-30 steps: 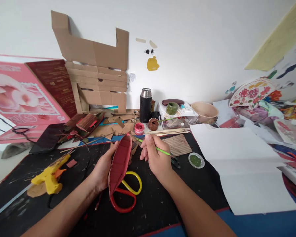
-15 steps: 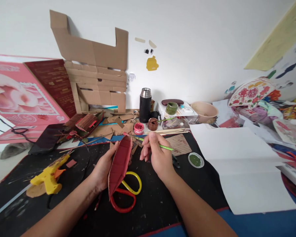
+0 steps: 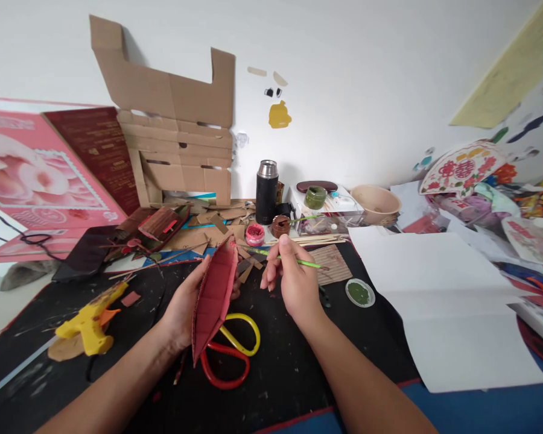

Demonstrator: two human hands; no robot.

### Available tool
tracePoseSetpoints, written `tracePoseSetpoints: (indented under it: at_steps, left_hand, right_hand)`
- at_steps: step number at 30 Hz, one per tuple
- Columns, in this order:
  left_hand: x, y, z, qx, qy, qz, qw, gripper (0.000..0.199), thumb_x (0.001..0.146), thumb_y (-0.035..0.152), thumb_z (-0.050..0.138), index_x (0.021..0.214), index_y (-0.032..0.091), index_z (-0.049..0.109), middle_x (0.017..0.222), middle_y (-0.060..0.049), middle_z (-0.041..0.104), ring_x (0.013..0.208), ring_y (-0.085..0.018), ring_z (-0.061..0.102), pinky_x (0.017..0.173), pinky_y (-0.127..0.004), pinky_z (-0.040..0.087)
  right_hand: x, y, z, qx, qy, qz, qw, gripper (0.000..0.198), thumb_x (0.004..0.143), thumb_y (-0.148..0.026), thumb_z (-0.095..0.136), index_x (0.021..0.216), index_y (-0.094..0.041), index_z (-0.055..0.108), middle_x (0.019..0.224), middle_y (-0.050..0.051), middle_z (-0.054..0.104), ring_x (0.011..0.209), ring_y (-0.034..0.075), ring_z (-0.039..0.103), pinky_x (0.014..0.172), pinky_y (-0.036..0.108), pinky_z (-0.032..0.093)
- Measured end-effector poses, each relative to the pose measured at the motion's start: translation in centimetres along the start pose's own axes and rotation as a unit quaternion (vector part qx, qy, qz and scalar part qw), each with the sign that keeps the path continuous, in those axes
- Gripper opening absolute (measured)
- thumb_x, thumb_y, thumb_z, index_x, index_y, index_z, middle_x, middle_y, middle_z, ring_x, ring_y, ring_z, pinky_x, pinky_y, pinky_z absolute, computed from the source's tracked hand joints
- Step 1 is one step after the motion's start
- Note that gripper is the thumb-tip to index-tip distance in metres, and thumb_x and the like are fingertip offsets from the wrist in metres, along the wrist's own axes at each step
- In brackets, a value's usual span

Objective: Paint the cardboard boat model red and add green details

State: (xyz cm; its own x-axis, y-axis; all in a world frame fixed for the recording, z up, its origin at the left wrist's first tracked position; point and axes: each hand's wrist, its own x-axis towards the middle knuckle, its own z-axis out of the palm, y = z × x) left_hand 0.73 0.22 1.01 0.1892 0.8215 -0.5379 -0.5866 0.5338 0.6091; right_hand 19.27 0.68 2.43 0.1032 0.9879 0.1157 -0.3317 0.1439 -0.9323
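Note:
In my left hand [image 3: 183,307] is a red-painted cardboard boat shape [image 3: 213,295], long and pointed, held up on end with its hollow side towards the right. My fingers wrap round its far side and are partly hidden. My right hand [image 3: 296,280] pinches a green-handled paintbrush [image 3: 305,263]. The brush's reddish tip is at the upper right edge of the boat shape, apparently touching it. Below lie scissors with one yellow and one red handle [image 3: 226,364], their blades hidden. A small jar of red paint [image 3: 254,234] stands beyond the hands.
A yellow glue gun [image 3: 90,322] lies at the left. Beyond are a black flask [image 3: 266,193], a brown paint jar [image 3: 281,226] and cardboard scraps [image 3: 221,215]. To the right are a lid of green paint [image 3: 360,293], corrugated cardboard [image 3: 330,263] and white paper [image 3: 457,325].
The boat shape has shifted slightly left and turned so more of its inside shows. My right hand and brush have moved a little to the right, the brush tip now at its right edge.

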Motion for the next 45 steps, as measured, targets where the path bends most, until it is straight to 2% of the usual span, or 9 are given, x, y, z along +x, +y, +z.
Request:
tracePoseSetpoints:
  at_steps: [3,8,13,17,22,27,34,40,45]
  left_hand:
    - [-0.11,0.02,0.13,0.002,0.007,-0.003,1.0,0.049,0.115,0.043,0.045,0.14,0.013,0.075,0.094,-0.012,0.087,0.076,-0.023,0.083,0.075,-0.029,0.067]
    - [-0.26,-0.2,0.32,0.019,0.049,-0.016,0.998,0.045,0.115,0.04,0.048,0.135,0.012,0.076,0.093,-0.013,0.087,0.071,-0.023,0.083,0.071,-0.029,0.068]
    - [0.2,-0.42,-0.29,0.014,0.02,-0.012,1.0,0.044,0.114,0.042,0.049,0.135,0.016,0.077,0.099,-0.014,0.087,0.076,-0.025,0.084,0.069,-0.029,0.067]
    - [0.44,-0.56,-0.57,0.026,0.016,-0.018,0.999,0.046,0.113,0.046,0.051,0.136,0.016,0.078,0.094,-0.014,0.086,0.067,-0.025,0.082,0.057,-0.03,0.064]
    - [0.06,-0.38,-0.01,0.021,0.035,-0.006,0.999,0.045,0.114,0.042,0.05,0.139,0.015,0.076,0.092,-0.013,0.086,0.072,-0.025,0.083,0.067,-0.031,0.067]
    - [0.0,-0.24,0.06,0.024,0.021,-0.011,0.999,0.05,0.115,0.045,0.046,0.143,0.014,0.073,0.092,-0.013,0.087,0.072,-0.025,0.083,0.058,-0.029,0.063]
    - [-0.14,-0.33,0.28,0.012,0.028,-0.011,0.999,0.046,0.115,0.041,0.047,0.141,0.016,0.076,0.104,-0.014,0.088,0.081,-0.025,0.085,0.076,-0.03,0.068]
    - [0.07,-0.33,0.03,0.02,0.052,-0.01,0.998,0.047,0.114,0.043,0.05,0.145,0.017,0.074,0.094,-0.012,0.088,0.076,-0.027,0.085,0.064,-0.031,0.067]
    - [-0.1,-0.29,0.21,0.018,0.051,-0.015,0.998,0.047,0.114,0.043,0.049,0.142,0.015,0.075,0.095,-0.013,0.088,0.076,-0.026,0.086,0.067,-0.029,0.068]
  right_hand:
    - [0.06,-0.04,-0.05,0.004,-0.001,-0.007,1.0,0.067,0.092,-0.085,0.067,0.075,-0.021,0.062,0.046,-0.005,0.056,0.034,0.013,0.059,0.034,0.019,0.037]
    - [-0.28,0.29,0.14,0.01,-0.034,-0.003,0.999,0.067,0.091,-0.086,0.068,0.076,-0.021,0.062,0.048,-0.005,0.058,0.034,0.012,0.058,0.034,0.018,0.038]
    - [-0.18,0.35,0.1,0.0,-0.016,0.004,1.0,0.065,0.092,-0.084,0.068,0.076,-0.021,0.062,0.047,-0.006,0.057,0.034,0.012,0.058,0.035,0.018,0.039]
    - [-0.04,0.09,0.04,-0.001,-0.01,0.001,1.0,0.066,0.092,-0.085,0.067,0.074,-0.022,0.061,0.046,-0.006,0.056,0.034,0.013,0.059,0.035,0.019,0.04]
    - [-0.1,0.21,0.05,0.011,-0.03,0.0,0.999,0.066,0.09,-0.085,0.07,0.075,-0.021,0.062,0.046,-0.006,0.056,0.033,0.012,0.057,0.034,0.019,0.039]
    - [0.13,0.29,-0.22,-0.001,-0.009,0.0,1.0,0.066,0.091,-0.084,0.069,0.075,-0.021,0.061,0.046,-0.006,0.056,0.034,0.012,0.058,0.035,0.019,0.039]
    - [-0.1,0.25,-0.02,0.001,-0.027,-0.004,1.0,0.065,0.092,-0.085,0.068,0.076,-0.022,0.062,0.047,-0.006,0.056,0.034,0.013,0.058,0.035,0.019,0.039]
    - [0.28,0.47,-0.28,-0.009,-0.001,-0.004,1.0,0.064,0.092,-0.084,0.068,0.076,-0.022,0.061,0.046,-0.007,0.055,0.034,0.012,0.058,0.035,0.019,0.04]
    - [0.14,0.43,-0.19,-0.003,-0.022,-0.003,1.0,0.065,0.091,-0.085,0.067,0.076,-0.022,0.061,0.046,-0.007,0.054,0.034,0.013,0.058,0.034,0.02,0.04]
